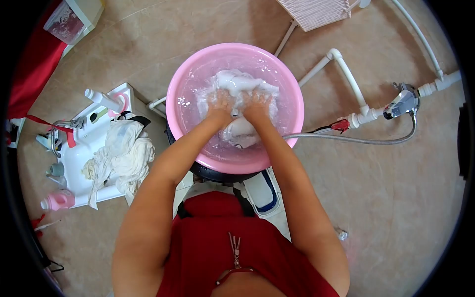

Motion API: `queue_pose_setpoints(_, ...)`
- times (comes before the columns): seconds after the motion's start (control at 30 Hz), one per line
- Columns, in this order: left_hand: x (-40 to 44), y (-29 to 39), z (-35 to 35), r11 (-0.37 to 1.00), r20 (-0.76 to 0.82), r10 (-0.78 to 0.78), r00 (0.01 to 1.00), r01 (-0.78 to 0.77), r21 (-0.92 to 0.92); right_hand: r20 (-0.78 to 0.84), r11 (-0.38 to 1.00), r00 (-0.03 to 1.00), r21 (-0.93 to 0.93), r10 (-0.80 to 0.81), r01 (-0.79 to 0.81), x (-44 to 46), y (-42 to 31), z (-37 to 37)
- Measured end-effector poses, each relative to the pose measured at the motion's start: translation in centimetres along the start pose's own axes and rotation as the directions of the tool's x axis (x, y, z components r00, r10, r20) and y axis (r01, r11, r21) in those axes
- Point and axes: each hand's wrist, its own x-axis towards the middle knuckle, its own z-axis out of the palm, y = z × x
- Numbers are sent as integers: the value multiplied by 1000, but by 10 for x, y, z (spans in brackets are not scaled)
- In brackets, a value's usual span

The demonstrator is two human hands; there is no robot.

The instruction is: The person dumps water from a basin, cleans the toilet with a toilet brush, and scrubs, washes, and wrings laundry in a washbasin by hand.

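Observation:
A pink basin (174,126) of water stands in front of me with white cloth (235,81) soaking in it. My left hand (219,104) is down in the water on the left part of the cloth, its fingers closed into the fabric. Beside it, my right hand (257,104) grips the right part of the same cloth. Water and folds partly cover the fingertips of both hands. Another bulge of the wet cloth (241,131) floats between my wrists.
To the left, a white sink (81,161) holds a heap of white laundry (126,153). A white bottle (103,99) and a pink bottle (58,200) are at its edges. A flexible metal hose (366,141) runs from the valve (403,101) on the right to the basin.

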Motion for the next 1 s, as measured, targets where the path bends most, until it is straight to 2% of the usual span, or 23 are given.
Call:
queue_pose_setpoints(0.03, 4, 1, 0, 1000, 23, 5, 1000, -5, -21, -10, 1000, 1000, -26, 2, -3, 7, 3, 6)
queue_pose_setpoints(0.13, 23, -11, 23, 994, -53, 38, 998, -43, -104, 81, 998, 995, 21, 55, -57, 35, 16, 24)
queue_pose_setpoints(0.17, 29, -16, 22, 953, 27, 3, 1000, 5, -304, 51, 995, 998, 96, 29, -34, 38, 22, 30)
queue_pose_setpoints(0.23, 30, -22, 5, 752, 197, -15, 980, 141, -643, -15, 970, 1000, 241, -16, 20, 41, 33, 34)
queue_pose_setpoints(0.3, 20, -32, -6, 411, 219, 140, 966, 144, -900, 93, 918, 995, 391, 41, -75, 44, 40, 29)
queue_pose_setpoints(0.33, 13, -37, -11, 207, 204, 216, 955, 159, -965, 150, 879, 987, 459, 63, -126, 45, 42, 24)
queue_pose_setpoints(0.37, 4, -39, -13, 381, 82, 169, 982, 12, -925, 184, 871, 983, 486, -21, -73, 50, 52, 30)
queue_pose_setpoints(0.43, -24, -36, -12, 687, -184, 150, 971, -236, -687, 242, 840, 952, 542, -186, 27, 57, 72, 38)
queue_pose_setpoints(0.47, -36, -35, -10, 742, -203, 168, 965, -259, -618, 155, 726, 980, 687, -125, -16, 53, 73, 36)
queue_pose_setpoints(0.53, -52, -32, -7, 830, -244, 206, 948, -301, -470, 17, 429, 999, 903, 45, -34, 21, 58, -21)
queue_pose_setpoints(0.63, -49, -29, -7, 897, -171, 179, 969, -232, -377, -151, 724, 989, 683, 13, 95, -29, 37, -85)
queue_pose_setpoints(0.73, -23, -25, -2, 926, -105, -9, 994, -31, -376, -176, 870, 972, 441, -156, 220, -86, -4, -95)
queue_pose_setpoints(0.8, -24, -25, -12, 885, -183, -63, 981, -29, -464, -94, 902, 986, 399, -136, 163, -89, -3, -81)
queue_pose_setpoints(0.83, -29, -24, -26, 863, -220, -92, 971, -33, -504, -56, 916, 991, 377, -123, 135, -88, 0, -70)
queue_pose_setpoints(0.87, -34, -28, -42, 800, -179, -101, 979, -27, -600, -49, 902, 998, 432, 27, -3, -78, 13, -64)
queue_pose_setpoints(0.93, -35, -42, -65, 790, -297, -78, 952, -123, -600, -150, 794, 960, 600, 236, -101, -64, 43, -80)
queue_pose_setpoints(1.0, -37, -49, -97, 764, -399, -47, 916, -224, -605, -249, 639, 943, 767, 222, 52, -56, 69, -110)
